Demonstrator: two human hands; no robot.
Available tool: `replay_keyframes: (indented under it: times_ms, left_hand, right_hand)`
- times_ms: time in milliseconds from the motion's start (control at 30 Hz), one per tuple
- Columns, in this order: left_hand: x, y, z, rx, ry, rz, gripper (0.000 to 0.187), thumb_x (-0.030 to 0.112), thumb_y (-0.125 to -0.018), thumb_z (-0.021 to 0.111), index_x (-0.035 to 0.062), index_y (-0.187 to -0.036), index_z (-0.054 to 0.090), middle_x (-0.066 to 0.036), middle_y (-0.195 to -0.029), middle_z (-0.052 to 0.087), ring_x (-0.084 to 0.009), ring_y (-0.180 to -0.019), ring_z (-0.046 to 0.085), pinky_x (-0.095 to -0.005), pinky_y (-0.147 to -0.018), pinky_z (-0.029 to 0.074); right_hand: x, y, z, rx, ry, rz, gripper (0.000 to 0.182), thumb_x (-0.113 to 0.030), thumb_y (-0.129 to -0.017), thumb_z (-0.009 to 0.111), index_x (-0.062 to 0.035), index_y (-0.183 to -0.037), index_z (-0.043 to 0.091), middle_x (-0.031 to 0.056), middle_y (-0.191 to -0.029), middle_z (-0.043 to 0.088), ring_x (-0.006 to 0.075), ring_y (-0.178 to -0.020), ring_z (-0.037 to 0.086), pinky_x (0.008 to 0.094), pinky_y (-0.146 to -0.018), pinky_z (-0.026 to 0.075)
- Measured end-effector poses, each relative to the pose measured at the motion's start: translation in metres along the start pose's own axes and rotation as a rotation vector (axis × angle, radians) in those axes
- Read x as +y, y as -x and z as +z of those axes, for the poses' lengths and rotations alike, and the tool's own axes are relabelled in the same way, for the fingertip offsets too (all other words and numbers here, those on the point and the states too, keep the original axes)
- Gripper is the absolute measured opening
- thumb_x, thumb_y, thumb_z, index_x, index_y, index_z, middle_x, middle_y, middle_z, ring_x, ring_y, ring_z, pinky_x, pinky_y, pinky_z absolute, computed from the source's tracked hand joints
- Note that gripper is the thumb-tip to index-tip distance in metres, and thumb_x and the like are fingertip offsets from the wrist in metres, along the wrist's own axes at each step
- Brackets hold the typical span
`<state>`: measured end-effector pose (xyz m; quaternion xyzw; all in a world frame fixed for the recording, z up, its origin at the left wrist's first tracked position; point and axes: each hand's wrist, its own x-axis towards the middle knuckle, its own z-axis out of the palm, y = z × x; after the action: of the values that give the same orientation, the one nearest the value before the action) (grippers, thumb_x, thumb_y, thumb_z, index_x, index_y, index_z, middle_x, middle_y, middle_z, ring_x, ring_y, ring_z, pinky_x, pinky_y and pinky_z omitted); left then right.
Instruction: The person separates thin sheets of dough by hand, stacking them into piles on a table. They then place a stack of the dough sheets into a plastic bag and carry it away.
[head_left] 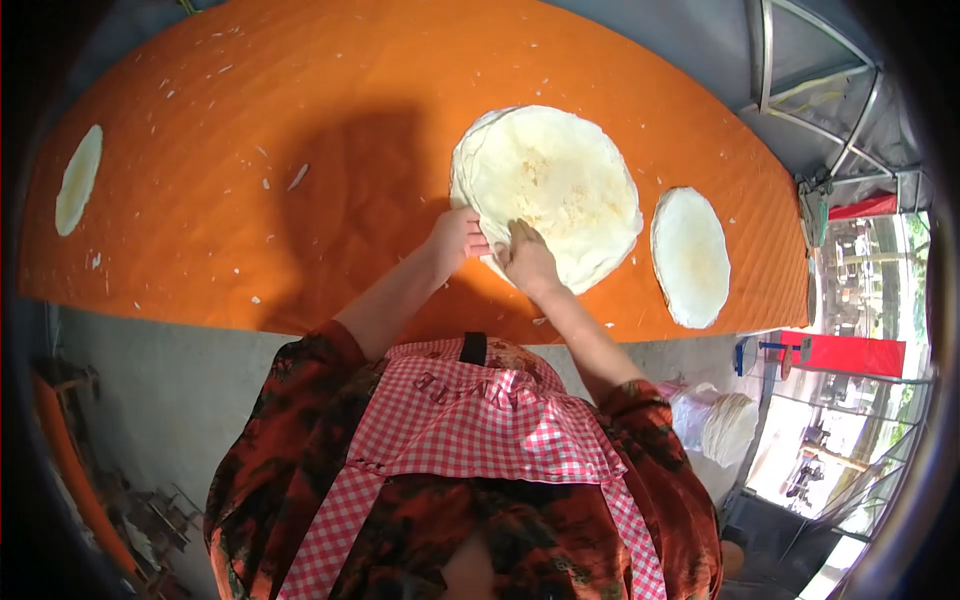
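Note:
A large stack of thin, pale round flatbreads (565,165) lies on the orange-covered table in front of me, with browned crumbs near the middle of the top one. My left hand (458,242) is at the near left edge of the stack, its fingers stretched along the rim. On the near side of the top flatbread rests my right hand (530,260), fingers extended and thumb apart. The undersides of both hands are hidden. To the right sits a smaller flatbread pile (692,257), apart from the stack.
A single flatbread (78,182) lies at the table's far left. Small white flakes dot the orange cover (200,200). Below the table at right, more stacked flatbreads (730,428) stand in what looks like clear plastic. A metal frame (850,130) rises beyond the right end.

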<state>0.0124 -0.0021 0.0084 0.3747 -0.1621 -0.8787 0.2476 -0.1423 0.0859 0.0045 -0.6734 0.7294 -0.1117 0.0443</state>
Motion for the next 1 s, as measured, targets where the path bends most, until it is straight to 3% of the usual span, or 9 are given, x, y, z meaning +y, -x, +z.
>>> replay_keyframes:
  times_ms: [167, 333, 467, 500, 600, 700, 800, 933, 1000]
  left_hand:
    - [-0.021, -0.007, -0.014, -0.114, 0.151, 0.03, 0.033, 0.017, -0.091, 0.044, 0.0026, -0.12, 0.05, -0.022, -0.121, 0.057, -0.0356, -0.112, 0.057, -0.0475, -0.098, 0.044]
    - [-0.034, -0.014, 0.004, 0.006, -0.112, 0.088, 0.052, 0.018, -0.091, 0.045, 0.0047, -0.139, 0.032, -0.019, -0.131, 0.051, -0.0333, -0.116, 0.055, -0.0453, -0.1, 0.043]
    - [-0.031, -0.013, 0.009, 0.072, -0.232, 0.069, 0.069, 0.021, -0.09, 0.051, 0.0046, -0.148, 0.016, -0.015, -0.133, 0.047, -0.0314, -0.116, 0.055, -0.0434, -0.099, 0.041]
    - [-0.028, -0.014, 0.012, 0.086, -0.262, 0.074, 0.07, 0.021, -0.09, 0.052, 0.0044, -0.148, 0.016, -0.015, -0.131, 0.048, -0.0309, -0.115, 0.055, -0.0431, -0.098, 0.041]
    - [-0.031, -0.018, 0.011, 0.1, -0.32, 0.082, 0.069, 0.019, -0.087, 0.056, 0.005, -0.145, 0.022, -0.013, -0.126, 0.05, -0.0281, -0.112, 0.056, -0.0414, -0.094, 0.043]
    - [-0.031, -0.02, 0.013, 0.104, -0.361, 0.123, 0.034, 0.014, -0.08, 0.057, 0.0061, -0.11, 0.043, -0.006, -0.093, 0.052, -0.0161, -0.084, 0.056, -0.0309, -0.071, 0.045]
    - [-0.029, -0.017, 0.016, 0.118, -0.427, 0.07, 0.051, 0.017, -0.083, 0.059, 0.0078, -0.128, 0.037, -0.01, -0.116, 0.053, -0.0217, -0.107, 0.057, -0.0362, -0.089, 0.044]
    - [-0.034, -0.023, 0.008, 0.089, -0.396, 0.114, 0.043, 0.014, -0.08, 0.063, 0.0047, -0.118, 0.046, -0.007, -0.103, 0.057, -0.0171, -0.095, 0.057, -0.0348, -0.081, 0.046]
    - [-0.047, -0.04, -0.006, 0.176, -0.479, 0.317, 0.037, 0.01, -0.08, 0.063, 0.004, -0.113, 0.048, -0.008, -0.1, 0.057, -0.0164, -0.092, 0.058, -0.0337, -0.076, 0.047]
  right_hand:
    - [-0.02, 0.004, -0.017, 0.015, -0.179, 0.115, 0.055, -0.021, -0.078, 0.068, -0.0023, -0.127, 0.051, 0.0169, -0.122, 0.06, 0.0332, -0.11, 0.058, 0.0409, -0.089, 0.05]
    - [0.002, -0.037, -0.042, -0.209, -0.081, 0.241, 0.046, -0.023, -0.078, 0.067, -0.0066, -0.121, 0.059, 0.0185, -0.095, 0.069, 0.0347, -0.09, 0.066, 0.0425, -0.077, 0.054]
    - [0.085, -0.143, -0.19, -0.402, -0.127, 0.258, 0.036, -0.028, -0.075, 0.062, 0.0032, -0.092, 0.069, 0.0213, -0.09, 0.07, 0.032, -0.075, 0.066, 0.0408, -0.069, 0.051]
    - [0.083, -0.16, -0.23, -0.297, 0.169, 0.163, 0.034, -0.027, -0.076, 0.061, 0.0047, -0.086, 0.068, 0.0239, -0.083, 0.068, 0.0314, -0.073, 0.066, 0.0407, -0.067, 0.051]
    - [0.079, -0.167, -0.303, 0.038, 0.05, 0.062, 0.027, -0.019, -0.078, 0.057, 0.0051, -0.078, 0.068, 0.0257, -0.074, 0.064, 0.0344, -0.073, 0.067, 0.0408, -0.066, 0.051]
    - [0.065, -0.145, -0.294, 0.02, 0.209, -0.018, 0.023, -0.015, -0.08, 0.056, 0.0032, -0.081, 0.07, 0.0251, -0.078, 0.066, 0.0364, -0.075, 0.067, 0.0423, -0.067, 0.052]
    - [0.037, -0.094, -0.18, -0.011, 0.554, -0.034, 0.018, -0.022, -0.078, 0.063, -0.0075, -0.084, 0.071, 0.0158, -0.077, 0.068, 0.0301, -0.072, 0.068, 0.0421, -0.061, 0.052]
    - [0.032, -0.031, -0.03, -0.094, 0.078, -0.088, 0.04, -0.031, -0.077, 0.073, -0.0057, -0.108, 0.068, 0.0189, -0.085, 0.069, 0.0338, -0.084, 0.067, 0.0428, -0.076, 0.053]
    - [0.027, -0.042, -0.056, -0.086, 0.048, -0.009, 0.032, -0.026, -0.079, 0.068, -0.0072, -0.104, 0.069, 0.0185, -0.084, 0.069, 0.0341, -0.082, 0.067, 0.0424, -0.075, 0.053]
